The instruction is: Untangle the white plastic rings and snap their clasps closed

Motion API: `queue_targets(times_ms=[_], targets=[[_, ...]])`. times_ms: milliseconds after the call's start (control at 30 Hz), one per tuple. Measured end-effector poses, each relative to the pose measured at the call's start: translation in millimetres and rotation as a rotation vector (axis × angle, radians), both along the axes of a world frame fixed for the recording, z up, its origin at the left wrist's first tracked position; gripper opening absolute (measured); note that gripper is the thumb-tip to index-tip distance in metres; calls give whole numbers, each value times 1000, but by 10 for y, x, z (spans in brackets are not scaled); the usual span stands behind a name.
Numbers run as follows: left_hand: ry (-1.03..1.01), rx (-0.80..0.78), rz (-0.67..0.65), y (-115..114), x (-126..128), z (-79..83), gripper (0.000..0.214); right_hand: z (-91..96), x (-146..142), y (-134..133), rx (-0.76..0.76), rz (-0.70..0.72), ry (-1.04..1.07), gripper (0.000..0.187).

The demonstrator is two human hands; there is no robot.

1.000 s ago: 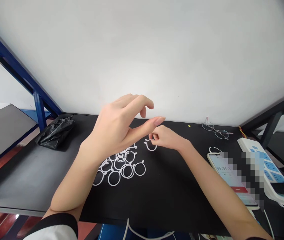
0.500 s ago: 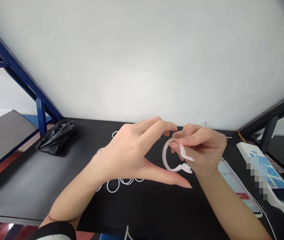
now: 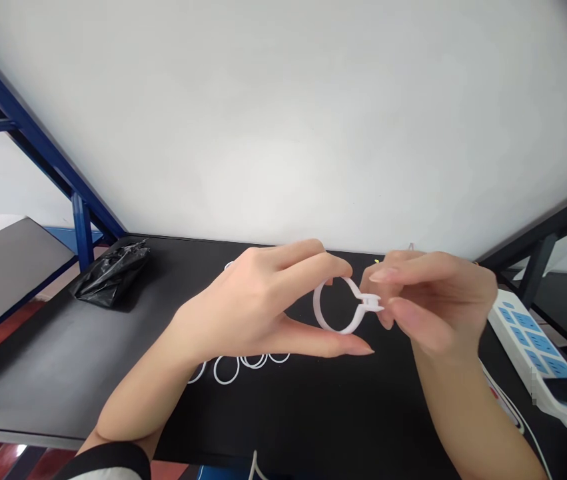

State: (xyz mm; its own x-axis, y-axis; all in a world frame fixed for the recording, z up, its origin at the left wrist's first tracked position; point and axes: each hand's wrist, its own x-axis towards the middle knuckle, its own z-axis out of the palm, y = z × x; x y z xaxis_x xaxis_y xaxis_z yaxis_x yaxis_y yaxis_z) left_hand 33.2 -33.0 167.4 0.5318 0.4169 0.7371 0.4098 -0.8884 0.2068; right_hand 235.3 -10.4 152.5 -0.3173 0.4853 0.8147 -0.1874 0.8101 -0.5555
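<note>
A white plastic ring clamp (image 3: 318,305) is held between the thumb and fingers of my left hand (image 3: 258,300), which curls around it from the left. Its two hooked ends meet on the right side and point towards my right hand (image 3: 428,300). The right thumb and fingers are apart just beside those ends, with nothing seen between them. Whether a right fingertip touches the clamp's ends I cannot tell. Several white rings (image 3: 226,382) lie on the black table (image 3: 313,413) under and beside my left hand, partly hidden by it.
A crumpled black plastic bag (image 3: 110,273) lies on the table's left side. At right is a white power strip (image 3: 528,340) with blue sockets and a white cable (image 3: 533,440) near my right forearm. A white wall (image 3: 283,133) rises behind, with a blue metal frame (image 3: 80,227) at left.
The ring clamp's ends have come together, where they stood apart before. My left thumb and fingers have closed onto it. My right hand has let go and moved right.
</note>
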Motion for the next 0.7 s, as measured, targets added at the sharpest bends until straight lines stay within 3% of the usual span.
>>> queue_targets(times_ms=[133, 333, 567, 700], targets=[[31, -11, -11, -4, -20, 6, 39, 37, 5, -42, 62, 10, -36, 28], [60, -24, 16, -3, -25, -19, 35, 77, -25, -40, 179, -116, -76, 26], [-22, 222, 98, 20, -19, -12, 24, 142, 45, -78, 357, -286, -168, 25], [-48, 263, 122, -4, -6, 36, 18, 163, 81, -123, 346, -314, -305, 22]])
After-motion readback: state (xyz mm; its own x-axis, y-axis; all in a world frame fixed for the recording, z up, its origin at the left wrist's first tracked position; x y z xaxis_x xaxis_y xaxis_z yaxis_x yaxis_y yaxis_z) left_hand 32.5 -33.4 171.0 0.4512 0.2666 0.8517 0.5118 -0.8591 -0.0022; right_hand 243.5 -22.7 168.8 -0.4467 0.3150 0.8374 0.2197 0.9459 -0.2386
